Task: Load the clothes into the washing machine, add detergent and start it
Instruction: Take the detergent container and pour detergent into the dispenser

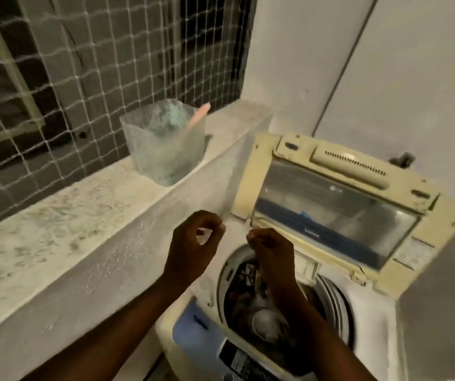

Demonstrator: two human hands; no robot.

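Note:
A top-loading washing machine (369, 320) stands at the lower right with its lid (339, 204) raised. Dark and pale clothes (259, 317) lie in the drum. My left hand (193, 243) hovers left of the drum near the ledge wall, fingers curled with the thumb and fingertips almost meeting; I see nothing in it. My right hand (270, 251) is over the drum's back rim, fingers curled in, with nothing visible in it. A clear plastic container (165, 149) of bluish-green detergent powder with a pink scoop handle (200, 115) sits on the ledge above my left hand.
A stained concrete ledge (69, 215) runs along the left, backed by a window grille covered with netting (83, 64). White walls stand behind the machine. The blue control panel (193, 331) is at the machine's front, near my left forearm.

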